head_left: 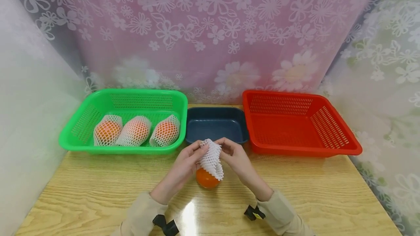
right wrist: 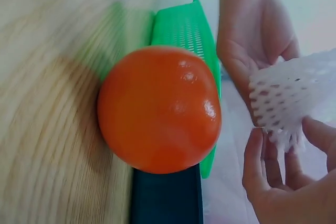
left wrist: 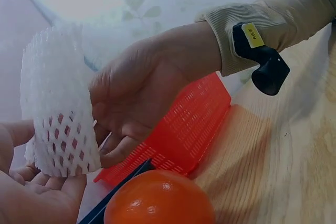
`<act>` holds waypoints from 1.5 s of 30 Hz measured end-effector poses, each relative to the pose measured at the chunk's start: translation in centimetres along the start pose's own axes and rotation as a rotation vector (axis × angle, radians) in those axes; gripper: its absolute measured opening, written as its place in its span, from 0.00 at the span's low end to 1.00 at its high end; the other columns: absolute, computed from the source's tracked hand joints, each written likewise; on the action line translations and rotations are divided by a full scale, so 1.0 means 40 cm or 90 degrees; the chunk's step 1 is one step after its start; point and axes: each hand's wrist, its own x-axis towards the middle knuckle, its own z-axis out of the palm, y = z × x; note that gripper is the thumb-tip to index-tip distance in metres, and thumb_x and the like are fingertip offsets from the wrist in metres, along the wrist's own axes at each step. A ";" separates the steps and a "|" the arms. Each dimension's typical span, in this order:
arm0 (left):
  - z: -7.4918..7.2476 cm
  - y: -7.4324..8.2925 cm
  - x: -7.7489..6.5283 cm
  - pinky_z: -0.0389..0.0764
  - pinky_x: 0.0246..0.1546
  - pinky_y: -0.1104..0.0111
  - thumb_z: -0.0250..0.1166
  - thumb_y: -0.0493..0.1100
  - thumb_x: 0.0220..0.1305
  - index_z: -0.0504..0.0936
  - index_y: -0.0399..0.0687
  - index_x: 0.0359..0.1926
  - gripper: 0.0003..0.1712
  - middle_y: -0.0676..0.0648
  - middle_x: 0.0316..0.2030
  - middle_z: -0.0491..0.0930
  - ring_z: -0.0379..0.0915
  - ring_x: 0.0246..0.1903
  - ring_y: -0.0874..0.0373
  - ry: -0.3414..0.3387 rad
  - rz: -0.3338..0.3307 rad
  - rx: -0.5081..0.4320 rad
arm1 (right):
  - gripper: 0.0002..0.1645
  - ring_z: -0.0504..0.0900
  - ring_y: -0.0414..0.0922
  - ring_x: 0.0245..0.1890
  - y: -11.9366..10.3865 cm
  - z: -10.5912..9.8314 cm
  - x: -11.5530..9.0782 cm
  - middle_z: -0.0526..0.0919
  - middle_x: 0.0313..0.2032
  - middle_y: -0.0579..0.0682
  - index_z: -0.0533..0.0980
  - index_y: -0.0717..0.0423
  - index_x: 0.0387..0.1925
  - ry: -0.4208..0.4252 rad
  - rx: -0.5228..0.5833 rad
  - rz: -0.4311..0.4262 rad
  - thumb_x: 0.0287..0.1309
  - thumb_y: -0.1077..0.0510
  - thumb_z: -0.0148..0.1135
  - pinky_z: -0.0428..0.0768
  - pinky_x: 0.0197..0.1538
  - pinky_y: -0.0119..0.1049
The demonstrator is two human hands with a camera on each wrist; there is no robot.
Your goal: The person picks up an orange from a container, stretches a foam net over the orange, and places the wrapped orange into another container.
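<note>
A white foam net sleeve [head_left: 211, 157] is held up between the two hands, standing roughly upright in the left wrist view. My left hand [head_left: 183, 166] holds its left side, thumb in front. The right hand [head_left: 239, 163] pinches its right edge between thumb and fingers, as the right wrist view shows. Just under the sleeve, a bare orange [head_left: 207, 178] sits on the wooden table; in the right wrist view the orange [right wrist: 160, 109] is apart from both hands. In the head view the net covers the orange's upper part.
At the left stands a green basket [head_left: 121, 150] holding three net-wrapped orange fruits [head_left: 136, 130]. A dark blue tray [head_left: 214, 125] lies behind the hands, between that basket and a red basket [head_left: 302, 150] on the right. A flowered curtain [head_left: 210, 39] hangs behind.
</note>
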 end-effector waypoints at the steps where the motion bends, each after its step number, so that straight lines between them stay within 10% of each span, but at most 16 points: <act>1: -0.001 -0.001 0.001 0.80 0.45 0.73 0.52 0.44 0.80 0.70 0.42 0.52 0.09 0.51 0.43 0.75 0.75 0.43 0.61 -0.001 -0.003 0.000 | 0.12 0.80 0.47 0.51 -0.001 0.000 0.000 0.81 0.50 0.56 0.76 0.66 0.51 0.010 0.008 0.007 0.69 0.64 0.61 0.80 0.54 0.30; 11: -0.003 -0.001 0.004 0.81 0.43 0.74 0.48 0.41 0.81 0.70 0.46 0.52 0.07 0.52 0.43 0.77 0.78 0.41 0.64 -0.010 -0.036 -0.073 | 0.06 0.81 0.40 0.45 0.008 -0.015 -0.001 0.81 0.43 0.44 0.71 0.53 0.49 -0.019 0.290 0.056 0.77 0.61 0.48 0.80 0.54 0.31; 19: -0.013 -0.009 -0.004 0.82 0.48 0.74 0.45 0.43 0.82 0.62 0.32 0.71 0.25 0.50 0.52 0.81 0.81 0.47 0.64 0.021 -0.079 -0.172 | 0.15 0.78 0.38 0.40 0.023 -0.033 -0.017 0.77 0.42 0.44 0.74 0.50 0.48 -0.107 0.520 0.083 0.80 0.62 0.38 0.78 0.45 0.25; 27: -0.033 -0.034 -0.021 0.81 0.42 0.76 0.51 0.45 0.80 0.82 0.49 0.48 0.13 0.53 0.43 0.84 0.81 0.41 0.65 0.092 -0.114 -0.207 | 0.10 0.77 0.38 0.39 0.055 -0.023 -0.039 0.77 0.42 0.45 0.73 0.48 0.47 -0.072 0.386 0.171 0.79 0.59 0.44 0.77 0.42 0.26; 35: -0.045 -0.065 -0.034 0.82 0.38 0.74 0.57 0.45 0.77 0.76 0.34 0.59 0.20 0.53 0.40 0.84 0.80 0.37 0.64 0.170 -0.116 -0.049 | 0.07 0.81 0.37 0.38 0.095 -0.016 -0.059 0.82 0.43 0.46 0.71 0.53 0.51 -0.053 0.326 0.215 0.78 0.57 0.48 0.83 0.40 0.29; 45: -0.051 -0.107 -0.033 0.80 0.32 0.72 0.60 0.48 0.74 0.78 0.38 0.56 0.19 0.51 0.40 0.83 0.78 0.35 0.62 0.219 -0.137 0.021 | 0.11 0.81 0.39 0.31 0.118 -0.007 -0.072 0.82 0.37 0.45 0.70 0.52 0.52 0.017 0.261 0.266 0.76 0.52 0.54 0.82 0.34 0.31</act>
